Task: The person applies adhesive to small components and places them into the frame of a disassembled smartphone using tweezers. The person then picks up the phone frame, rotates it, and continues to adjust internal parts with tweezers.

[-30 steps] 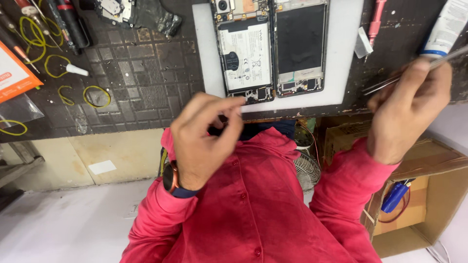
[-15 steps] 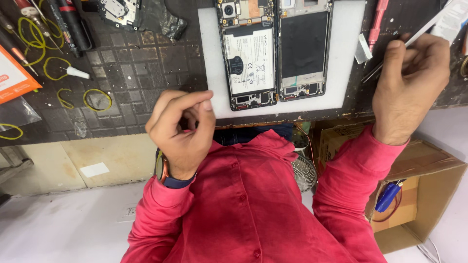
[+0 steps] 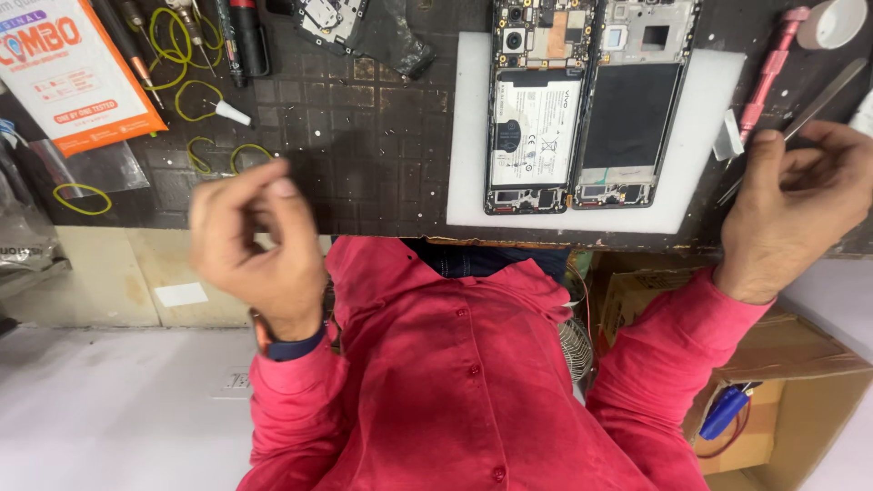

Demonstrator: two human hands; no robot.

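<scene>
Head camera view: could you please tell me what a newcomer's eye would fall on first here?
Probably the opened phone and its separated frame, lying side by side on a white pad at the top centre of the dark mat. The left hand is raised and blurred at the bench edge, while the right hand holds metal tweezers beside the pad. Yellow rubber bands lie scattered top left.

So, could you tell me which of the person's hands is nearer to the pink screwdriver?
Right. The right hand sits just below the pink screwdriver, while the left hand hovers far across the mat.
</scene>
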